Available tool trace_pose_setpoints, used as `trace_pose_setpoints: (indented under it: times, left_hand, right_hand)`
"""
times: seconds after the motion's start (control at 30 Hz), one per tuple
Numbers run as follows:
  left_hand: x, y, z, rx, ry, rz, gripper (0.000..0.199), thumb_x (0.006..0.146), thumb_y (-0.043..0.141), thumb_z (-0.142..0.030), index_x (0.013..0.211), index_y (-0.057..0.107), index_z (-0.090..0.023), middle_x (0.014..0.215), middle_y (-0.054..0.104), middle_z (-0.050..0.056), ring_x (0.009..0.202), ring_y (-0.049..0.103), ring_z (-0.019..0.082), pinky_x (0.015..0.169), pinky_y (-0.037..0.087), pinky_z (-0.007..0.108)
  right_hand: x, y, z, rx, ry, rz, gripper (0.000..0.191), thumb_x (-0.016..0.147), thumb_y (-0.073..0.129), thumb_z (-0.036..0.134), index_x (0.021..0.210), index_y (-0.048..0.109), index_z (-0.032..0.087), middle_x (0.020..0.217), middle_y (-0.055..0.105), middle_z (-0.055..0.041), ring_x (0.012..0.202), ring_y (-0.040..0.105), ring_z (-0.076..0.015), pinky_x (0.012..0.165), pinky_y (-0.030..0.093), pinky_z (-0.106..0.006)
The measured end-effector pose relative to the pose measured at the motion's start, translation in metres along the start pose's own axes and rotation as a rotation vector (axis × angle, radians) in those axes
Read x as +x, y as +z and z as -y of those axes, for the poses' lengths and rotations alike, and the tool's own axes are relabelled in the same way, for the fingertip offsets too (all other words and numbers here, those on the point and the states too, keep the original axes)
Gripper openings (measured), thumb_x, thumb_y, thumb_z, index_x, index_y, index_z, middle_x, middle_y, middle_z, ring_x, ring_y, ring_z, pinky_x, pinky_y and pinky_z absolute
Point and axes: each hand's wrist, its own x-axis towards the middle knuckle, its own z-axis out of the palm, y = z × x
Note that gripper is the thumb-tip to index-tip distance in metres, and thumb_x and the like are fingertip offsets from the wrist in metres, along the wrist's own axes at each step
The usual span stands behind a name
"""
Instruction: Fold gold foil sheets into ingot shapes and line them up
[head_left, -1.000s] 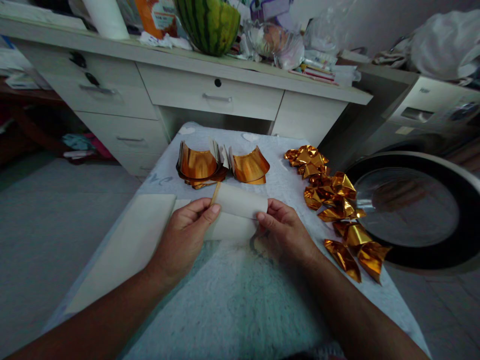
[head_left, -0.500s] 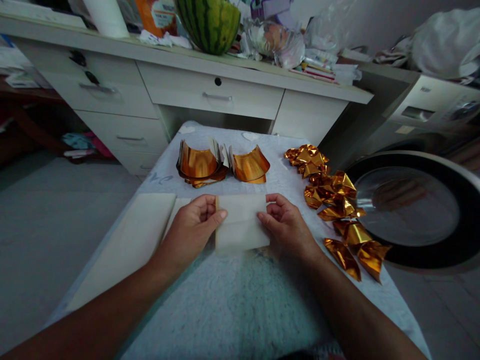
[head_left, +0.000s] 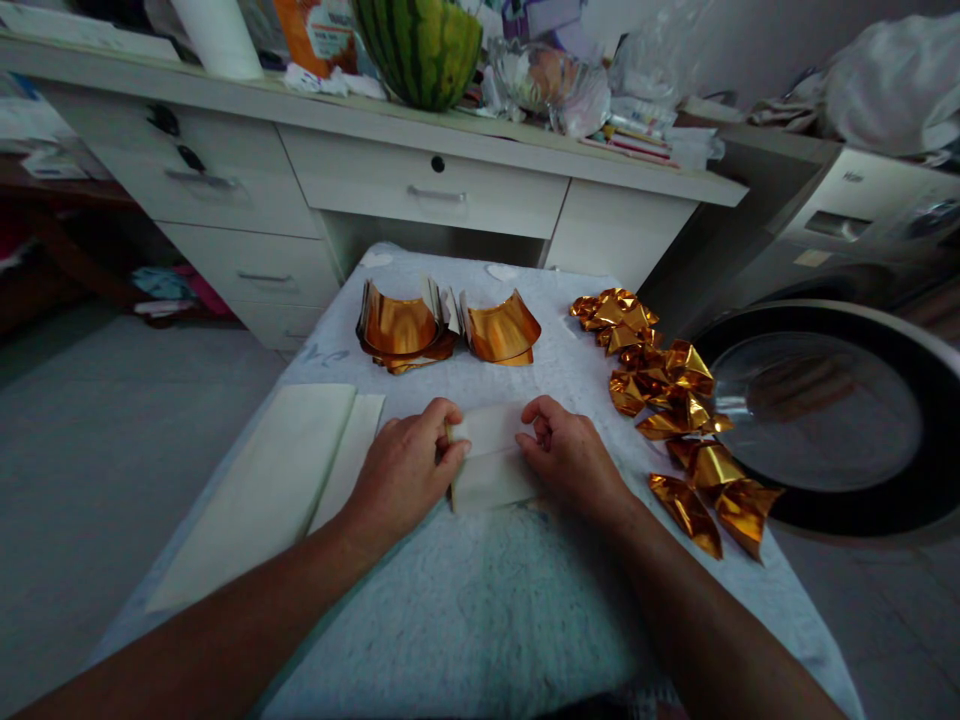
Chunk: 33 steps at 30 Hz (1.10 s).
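A small pale paper sheet (head_left: 491, 465) lies between my hands over the cloth-covered table (head_left: 480, 620). My left hand (head_left: 412, 455) pinches its left edge with thumb and fingers; a thin gold rim shows there. My right hand (head_left: 566, 450) is closed on the sheet's right side, fingers curled near the thumb. Beyond them stand curved gold foil sheets in two stacks, a left stack (head_left: 401, 325) and a right stack (head_left: 501, 328). Larger pale paper sheets (head_left: 277, 460) lie to the left. Several folded gold foil pieces (head_left: 664, 380) form a row on the right.
A white counter with drawers (head_left: 420, 190) runs behind the table, with a watermelon (head_left: 420, 50) and plastic bags (head_left: 547, 85) on top. At the right, an open round washing machine door (head_left: 825, 410) sits close to the table edge.
Both hands have lowered the small sheet slightly, and my left hand has shifted right along with its left edge. My fingers are more curled over the sheet.
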Motion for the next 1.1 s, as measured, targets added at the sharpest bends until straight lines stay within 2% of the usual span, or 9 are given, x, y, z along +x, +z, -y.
trace_pose_setpoints:
  times: [0.2, 0.37, 0.47, 0.57, 0.67, 0.8, 0.97, 1.03, 1.1]
  left_hand:
    - [0.001, 0.002, 0.000, 0.099, 0.058, 0.012, 0.017, 0.085, 0.061, -0.018, 0.101, 0.055, -0.020, 0.076, 0.064, -0.002, 0.073, 0.062, 0.020, 0.072, 0.041, 0.034]
    - [-0.003, 0.004, 0.000, 0.215, 0.111, -0.005, 0.019, 0.085, 0.062, -0.019, 0.104, 0.062, -0.020, 0.092, 0.064, 0.005, 0.090, 0.060, 0.026, 0.080, 0.043, 0.041]
    - [-0.003, 0.006, 0.001, 0.184, 0.207, -0.027, 0.025, 0.086, 0.060, -0.013, 0.109, 0.065, -0.020, 0.100, 0.061, 0.007, 0.095, 0.056, 0.026, 0.083, 0.045, 0.040]
    - [-0.001, 0.010, 0.003, 0.122, 0.343, 0.042, 0.029, 0.089, 0.053, -0.006, 0.108, 0.067, -0.021, 0.099, 0.063, 0.005, 0.094, 0.054, 0.022, 0.083, 0.046, 0.036]
    - [0.000, 0.014, 0.005, 0.137, 0.395, 0.093, 0.031, 0.090, 0.050, -0.004, 0.107, 0.069, -0.023, 0.097, 0.065, 0.003, 0.092, 0.054, 0.021, 0.081, 0.047, 0.036]
    - [-0.001, 0.017, 0.006, 0.162, 0.420, 0.111, 0.033, 0.091, 0.049, -0.005, 0.108, 0.069, -0.024, 0.099, 0.064, 0.003, 0.095, 0.055, 0.021, 0.083, 0.047, 0.035]
    - [0.000, 0.015, 0.006, 0.114, 0.415, 0.129, 0.034, 0.087, 0.049, -0.001, 0.106, 0.070, -0.020, 0.100, 0.066, 0.004, 0.095, 0.057, 0.021, 0.085, 0.049, 0.036]
    - [0.000, 0.012, 0.006, 0.072, 0.403, 0.137, 0.032, 0.086, 0.050, 0.000, 0.104, 0.070, -0.018, 0.102, 0.068, 0.005, 0.096, 0.059, 0.021, 0.087, 0.049, 0.036]
    - [0.001, 0.009, 0.005, 0.039, 0.388, 0.140, 0.027, 0.087, 0.052, -0.002, 0.101, 0.069, -0.016, 0.102, 0.069, 0.005, 0.097, 0.060, 0.021, 0.089, 0.049, 0.036]
  right_hand:
    - [-0.001, -0.001, 0.001, -0.054, 0.000, -0.008, 0.018, 0.083, 0.060, 0.017, 0.099, 0.055, 0.020, 0.067, 0.052, 0.0049, 0.061, 0.051, -0.0137, 0.059, 0.030, -0.025]
    - [-0.001, -0.001, 0.001, -0.160, -0.012, 0.038, 0.019, 0.084, 0.061, 0.018, 0.102, 0.058, 0.019, 0.073, 0.056, 0.0014, 0.064, 0.051, -0.0154, 0.062, 0.032, -0.028]
    - [-0.001, 0.000, -0.002, -0.198, -0.026, 0.015, 0.019, 0.084, 0.064, 0.019, 0.102, 0.059, 0.017, 0.085, 0.058, -0.0035, 0.074, 0.053, -0.0182, 0.068, 0.037, -0.030]
    - [0.000, 0.001, -0.005, -0.164, -0.070, 0.000, 0.017, 0.083, 0.064, 0.015, 0.099, 0.060, 0.017, 0.093, 0.057, -0.0059, 0.082, 0.054, -0.0195, 0.073, 0.040, -0.031]
    - [-0.002, -0.001, -0.002, -0.079, -0.170, 0.009, 0.014, 0.081, 0.065, 0.009, 0.092, 0.061, 0.017, 0.096, 0.057, -0.0058, 0.091, 0.053, -0.0200, 0.080, 0.040, -0.031]
    - [-0.007, -0.009, 0.007, -0.005, -0.326, 0.134, 0.012, 0.081, 0.068, 0.015, 0.091, 0.063, 0.020, 0.099, 0.058, -0.0037, 0.096, 0.049, -0.0210, 0.086, 0.037, -0.035]
    - [-0.011, -0.015, 0.011, -0.021, -0.360, 0.264, 0.034, 0.071, 0.080, 0.029, 0.098, 0.061, 0.021, 0.105, 0.055, -0.0046, 0.098, 0.044, -0.0235, 0.087, 0.037, -0.038]
    - [-0.011, -0.017, 0.010, -0.043, -0.356, 0.306, 0.036, 0.070, 0.079, 0.030, 0.098, 0.059, 0.020, 0.104, 0.053, -0.0049, 0.098, 0.044, -0.0235, 0.087, 0.037, -0.039]
    - [-0.010, -0.019, 0.010, -0.057, -0.352, 0.341, 0.032, 0.071, 0.075, 0.024, 0.098, 0.058, 0.020, 0.105, 0.052, -0.0050, 0.098, 0.044, -0.0234, 0.087, 0.037, -0.038]
